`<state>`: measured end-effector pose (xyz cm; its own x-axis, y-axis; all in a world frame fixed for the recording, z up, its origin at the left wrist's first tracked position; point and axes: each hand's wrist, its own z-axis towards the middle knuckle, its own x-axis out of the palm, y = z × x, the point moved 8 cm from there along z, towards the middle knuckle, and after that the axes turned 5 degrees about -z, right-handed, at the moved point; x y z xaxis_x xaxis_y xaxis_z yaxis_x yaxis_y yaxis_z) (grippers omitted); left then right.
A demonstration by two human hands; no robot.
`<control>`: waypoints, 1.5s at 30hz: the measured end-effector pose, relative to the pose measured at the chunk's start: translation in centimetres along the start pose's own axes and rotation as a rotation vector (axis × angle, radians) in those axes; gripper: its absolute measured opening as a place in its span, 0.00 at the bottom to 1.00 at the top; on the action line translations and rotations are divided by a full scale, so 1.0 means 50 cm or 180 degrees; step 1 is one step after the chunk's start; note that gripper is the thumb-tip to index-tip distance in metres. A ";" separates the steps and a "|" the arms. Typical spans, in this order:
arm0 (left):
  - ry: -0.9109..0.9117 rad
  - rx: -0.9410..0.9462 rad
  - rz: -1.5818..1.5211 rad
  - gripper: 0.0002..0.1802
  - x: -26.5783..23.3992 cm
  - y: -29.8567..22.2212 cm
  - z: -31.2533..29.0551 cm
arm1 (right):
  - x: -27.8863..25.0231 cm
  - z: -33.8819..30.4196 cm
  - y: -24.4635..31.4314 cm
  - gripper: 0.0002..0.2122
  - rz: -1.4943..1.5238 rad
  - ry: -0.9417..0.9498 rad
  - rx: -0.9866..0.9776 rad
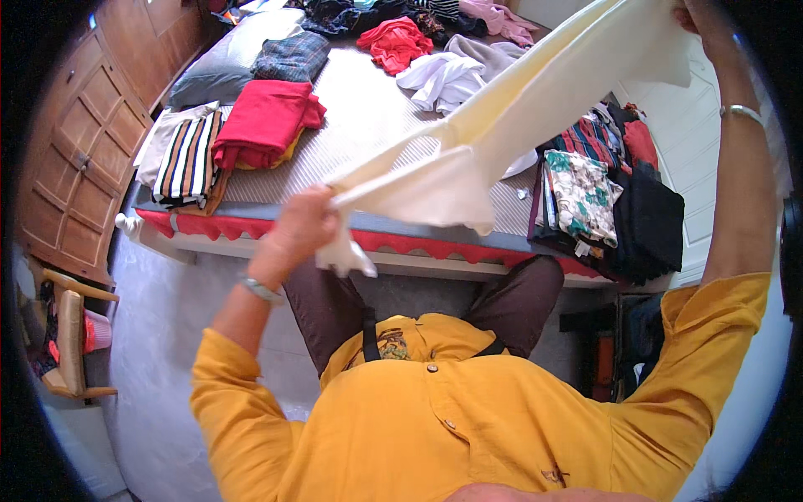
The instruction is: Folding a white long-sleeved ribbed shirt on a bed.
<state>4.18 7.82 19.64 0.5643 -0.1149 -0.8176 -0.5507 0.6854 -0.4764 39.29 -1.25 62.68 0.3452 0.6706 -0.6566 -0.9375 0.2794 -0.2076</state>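
Observation:
A cream-coloured garment (535, 105) is stretched in the air between my two hands, slanting up to the right above the bed. My left hand (303, 226) is closed on its lower left end, and a short piece of cloth hangs below the fist. High at the right, my right hand (698, 21) grips the other end; its fingers are partly behind the cloth and at the picture's rim. Under the garment lies the bed (360, 109) with a striped cover. What kind of garment it is, I cannot tell.
Folded clothes with a red piece (263, 117) and a striped piece (186, 163) lie at the left. A floral folded garment (581, 194) and black clothes (652, 217) are stacked at the right. Loose red (395, 43) and white clothes (439, 79) lie behind. A wooden cabinet (75, 159) and chair (74, 343) stand left.

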 end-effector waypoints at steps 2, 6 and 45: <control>-0.0671 0.0466 0.0104 0.09 -0.138 -0.028 0.017 | 0.001 -0.057 -0.028 0.11 0.1980 -0.0031 0.0715; -0.1112 0.0366 -0.0304 0.10 -0.324 -0.015 0.031 | -0.001 -0.094 -0.061 0.06 0.2618 -0.0352 0.1151; 0.0925 -0.0682 0.0498 0.23 0.054 0.035 -0.248 | 0.636 -0.811 0.121 0.10 0.1152 0.0982 -0.0209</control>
<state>-2.90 -0.20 12.57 0.2824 -0.2408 -0.9286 -0.7496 0.5487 -0.3702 42.79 -6.12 11.13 -0.0239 0.4787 -0.8777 -0.9993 0.0147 0.0353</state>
